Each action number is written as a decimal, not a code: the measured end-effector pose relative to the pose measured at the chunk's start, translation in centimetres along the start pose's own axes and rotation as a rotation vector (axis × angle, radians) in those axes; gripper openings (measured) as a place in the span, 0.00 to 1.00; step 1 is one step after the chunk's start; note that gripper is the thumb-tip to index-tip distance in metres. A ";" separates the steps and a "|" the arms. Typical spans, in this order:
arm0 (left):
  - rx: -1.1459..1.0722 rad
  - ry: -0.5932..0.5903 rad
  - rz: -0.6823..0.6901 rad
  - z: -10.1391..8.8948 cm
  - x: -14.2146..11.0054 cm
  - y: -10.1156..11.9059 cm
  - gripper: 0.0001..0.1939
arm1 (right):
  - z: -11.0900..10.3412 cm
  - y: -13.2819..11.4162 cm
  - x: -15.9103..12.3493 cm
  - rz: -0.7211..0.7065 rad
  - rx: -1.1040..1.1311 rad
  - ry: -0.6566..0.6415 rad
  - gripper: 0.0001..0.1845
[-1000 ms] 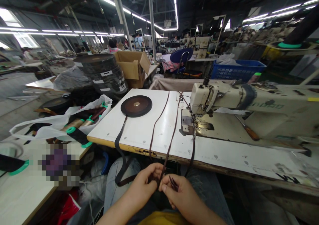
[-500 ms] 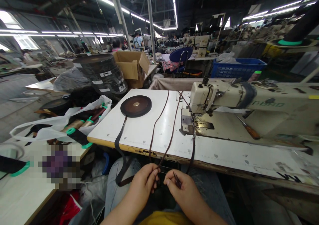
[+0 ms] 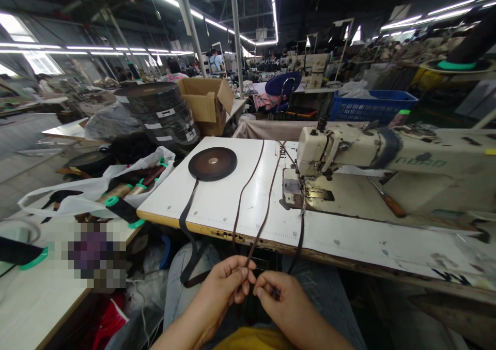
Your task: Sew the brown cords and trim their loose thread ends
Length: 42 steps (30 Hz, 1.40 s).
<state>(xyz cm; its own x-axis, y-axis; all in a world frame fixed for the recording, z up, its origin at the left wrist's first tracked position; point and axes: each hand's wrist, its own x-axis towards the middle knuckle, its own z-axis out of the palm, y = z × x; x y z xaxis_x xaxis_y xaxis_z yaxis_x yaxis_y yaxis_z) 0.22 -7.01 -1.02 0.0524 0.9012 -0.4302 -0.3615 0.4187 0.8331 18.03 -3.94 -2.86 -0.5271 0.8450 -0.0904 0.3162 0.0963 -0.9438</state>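
My left hand [image 3: 228, 280] is closed above my lap, pinching a thin brown cord [image 3: 267, 213] that runs down from the sewing machine side across the white tabletop. Close to its right, my right hand [image 3: 281, 293] is closed, fingertips almost touching the left ones. Dark thread snips [image 3: 275, 292] sit in its curled fingers, mostly hidden. On the table lies a flat roll of dark tape [image 3: 212, 164]; its loose strip [image 3: 187, 218] drops over the front edge and loops up beside my left wrist. Another dark strip [image 3: 300, 236] hangs below the needle area.
The sewing machine [image 3: 349, 151] fills the right of the table [image 3: 163, 197], with an orange-handled screwdriver [image 3: 391, 202] under its arm. Thread spools [image 3: 123, 211] and a white bag [image 3: 96, 205] lie on the left-hand bench. Behind stand wrapped tape rolls [image 3: 163, 115] and a cardboard box [image 3: 203, 104].
My hands have come closer together, the left shifting slightly right along the cord. The snips' tips, plain before, are now tucked into my right hand. The view has shifted slightly.
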 end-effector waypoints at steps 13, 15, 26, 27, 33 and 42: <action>-0.117 -0.069 -0.013 0.1 -0.9 0.4 0.22 | -2.1 -0.3 -0.8 -0.397 -0.473 0.201 0.12; -0.114 -0.075 -0.011 0.2 -1.1 0.5 0.21 | -2.2 -0.2 -0.9 -0.430 -0.584 0.206 0.11; -0.128 -0.105 -0.039 0.2 -1.3 0.4 0.22 | -1.8 -0.5 -1.2 -0.513 -0.728 0.200 0.16; -0.129 -0.112 -0.039 0.3 -1.3 0.4 0.21 | -1.8 -0.4 -1.1 -0.514 -0.723 0.210 0.17; -0.145 -0.146 -0.060 0.6 -1.5 0.5 0.22 | -1.7 0.1 -0.7 -0.527 -0.702 0.263 0.21; -0.134 -0.154 -0.055 0.5 -1.5 0.7 0.23 | -1.9 0.1 -1.1 -0.413 -0.599 0.290 0.13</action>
<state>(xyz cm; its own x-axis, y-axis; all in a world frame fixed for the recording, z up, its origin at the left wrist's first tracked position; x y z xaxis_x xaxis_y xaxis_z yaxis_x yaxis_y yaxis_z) 0.38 -8.02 0.35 0.2140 0.8881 -0.4069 -0.4741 0.4586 0.7516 20.14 -3.82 -2.28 -0.4938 0.7743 0.3957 0.5547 0.6309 -0.5424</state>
